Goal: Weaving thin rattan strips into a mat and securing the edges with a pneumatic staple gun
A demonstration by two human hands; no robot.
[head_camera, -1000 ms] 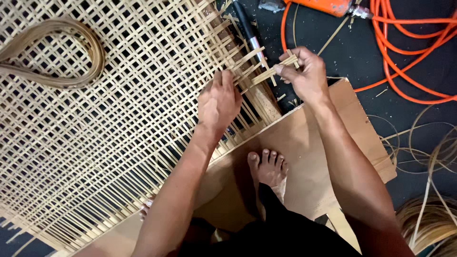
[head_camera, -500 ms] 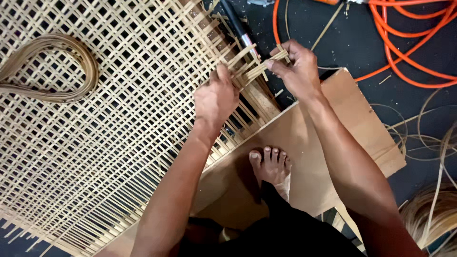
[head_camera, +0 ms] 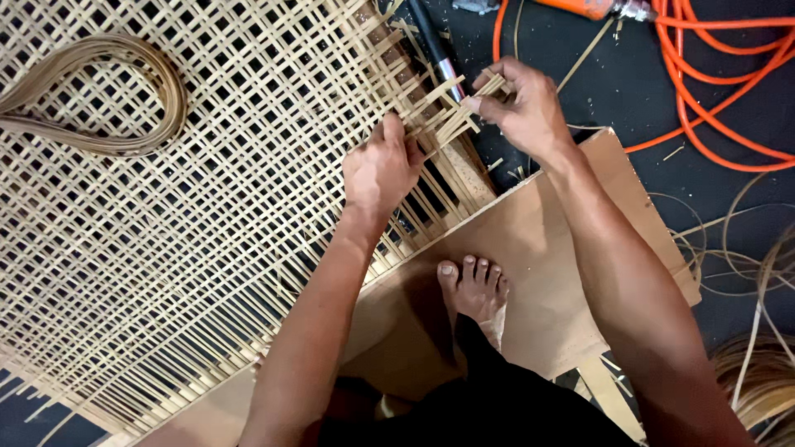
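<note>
A large open-weave cane mat (head_camera: pixel 199 215) of pale strips covers the left and middle of the view. My left hand (head_camera: pixel 383 170) presses on the mat near its right edge, its fingers curled down among the strips. My right hand (head_camera: pixel 522 103) pinches the loose ends of several cane strips (head_camera: pixel 451 116) that stick out from that edge. The two hands are a short way apart, with the strip ends between them.
A brown board (head_camera: pixel 571 265) lies under the mat's right side, with my bare foot (head_camera: pixel 474 285) on it. An orange hose (head_camera: pixel 712 91) coils at top right beside an orange tool (head_camera: pixel 592 8). A looped bundle of cane (head_camera: pixel 108 99) rests on the mat. Loose cane strands (head_camera: pixel 745 265) lie at right.
Both hands have stayed on the mat's right edge. The right hand has shifted its grip slightly on the strip ends, and the left hand has pressed closer to them.
</note>
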